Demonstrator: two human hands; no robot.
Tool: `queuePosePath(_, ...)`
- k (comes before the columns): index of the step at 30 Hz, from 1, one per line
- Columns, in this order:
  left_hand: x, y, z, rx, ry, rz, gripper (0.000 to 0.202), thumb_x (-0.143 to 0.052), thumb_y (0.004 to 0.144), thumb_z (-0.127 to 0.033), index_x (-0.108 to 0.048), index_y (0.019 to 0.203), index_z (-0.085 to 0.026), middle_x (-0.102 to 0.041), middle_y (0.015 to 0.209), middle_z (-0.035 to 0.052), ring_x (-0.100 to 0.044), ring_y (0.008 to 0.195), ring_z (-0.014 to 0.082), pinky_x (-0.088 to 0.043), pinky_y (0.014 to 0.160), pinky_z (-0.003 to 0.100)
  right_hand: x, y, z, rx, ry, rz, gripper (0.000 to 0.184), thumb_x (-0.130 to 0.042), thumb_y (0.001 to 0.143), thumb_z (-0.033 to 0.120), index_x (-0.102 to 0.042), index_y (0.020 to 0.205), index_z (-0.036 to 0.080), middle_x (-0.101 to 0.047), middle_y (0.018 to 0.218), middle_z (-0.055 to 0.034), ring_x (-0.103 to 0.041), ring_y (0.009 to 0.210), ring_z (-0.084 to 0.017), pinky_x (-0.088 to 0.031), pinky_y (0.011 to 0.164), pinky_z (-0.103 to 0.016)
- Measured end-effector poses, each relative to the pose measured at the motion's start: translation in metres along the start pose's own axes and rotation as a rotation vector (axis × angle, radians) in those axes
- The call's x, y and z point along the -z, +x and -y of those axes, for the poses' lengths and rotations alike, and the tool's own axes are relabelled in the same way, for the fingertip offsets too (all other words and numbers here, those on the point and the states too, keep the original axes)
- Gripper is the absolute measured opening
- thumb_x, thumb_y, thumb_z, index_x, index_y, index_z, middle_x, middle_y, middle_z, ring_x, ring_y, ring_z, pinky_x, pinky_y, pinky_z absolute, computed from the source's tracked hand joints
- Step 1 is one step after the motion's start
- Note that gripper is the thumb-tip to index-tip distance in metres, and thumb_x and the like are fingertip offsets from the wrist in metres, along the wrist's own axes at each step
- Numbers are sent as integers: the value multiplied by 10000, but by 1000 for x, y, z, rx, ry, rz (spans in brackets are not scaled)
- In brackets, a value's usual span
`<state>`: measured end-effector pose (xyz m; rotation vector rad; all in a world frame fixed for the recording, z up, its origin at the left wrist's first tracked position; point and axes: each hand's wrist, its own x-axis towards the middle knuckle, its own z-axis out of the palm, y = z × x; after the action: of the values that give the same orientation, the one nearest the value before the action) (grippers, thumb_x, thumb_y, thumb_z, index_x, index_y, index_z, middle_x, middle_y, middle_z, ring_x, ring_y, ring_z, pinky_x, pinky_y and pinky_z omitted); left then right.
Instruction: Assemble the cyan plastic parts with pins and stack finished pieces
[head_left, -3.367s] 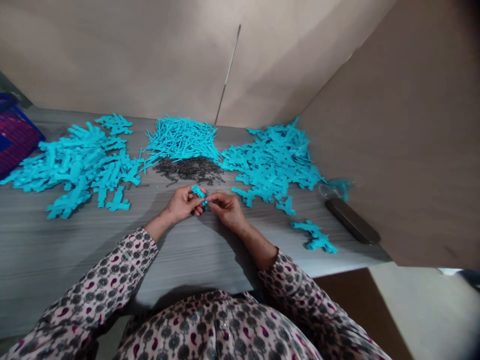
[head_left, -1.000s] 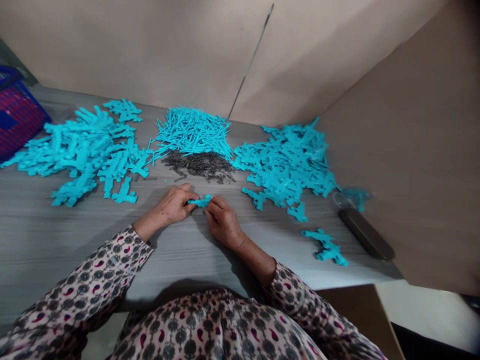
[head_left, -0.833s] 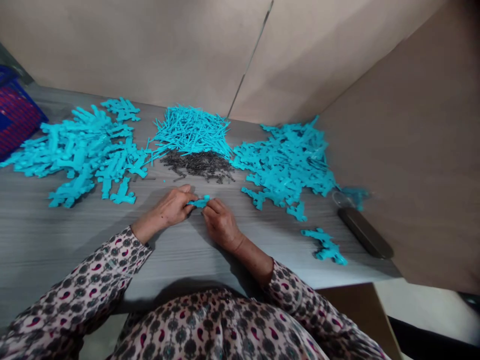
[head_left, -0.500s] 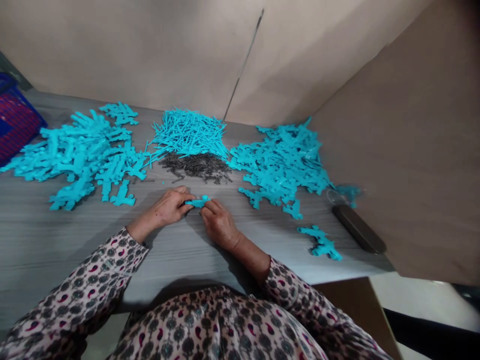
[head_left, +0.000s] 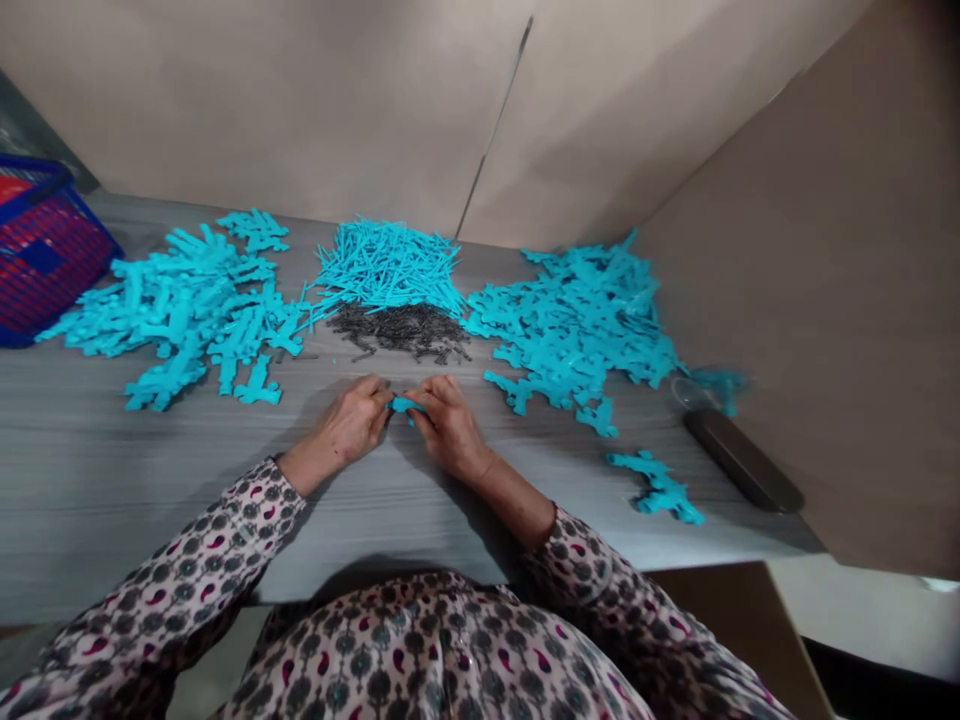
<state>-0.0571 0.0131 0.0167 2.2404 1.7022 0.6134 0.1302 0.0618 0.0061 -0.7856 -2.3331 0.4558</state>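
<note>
My left hand and my right hand meet at the middle of the grey table, both pinched on one small turquoise plastic part held between the fingertips. Most of that part is hidden by my fingers. Just beyond my hands lies a heap of small dark metal pins, and behind it a pile of thin turquoise sticks.
Turquoise flat parts lie heaped at the left and at the right. A few finished-looking turquoise pieces rest near a dark oblong case. A blue and red basket stands far left. Brown board walls close the back and right.
My hands have come closer together on the turquoise part, the right hand sliding up over it. The view has shifted slightly to the left, showing more of the basket.
</note>
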Motion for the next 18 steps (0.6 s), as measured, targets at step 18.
queuePosePath(18, 2, -15, -15, -85, 460, 48, 351, -407, 932, -97, -593, 1229, -97, -626, 1009, 140, -550, 945, 268, -445, 759, 377, -2, 7, -4, 72, -54, 130, 222, -512, 913, 50, -690, 836, 158, -601, 838, -72, -517, 789, -189, -460, 725, -302)
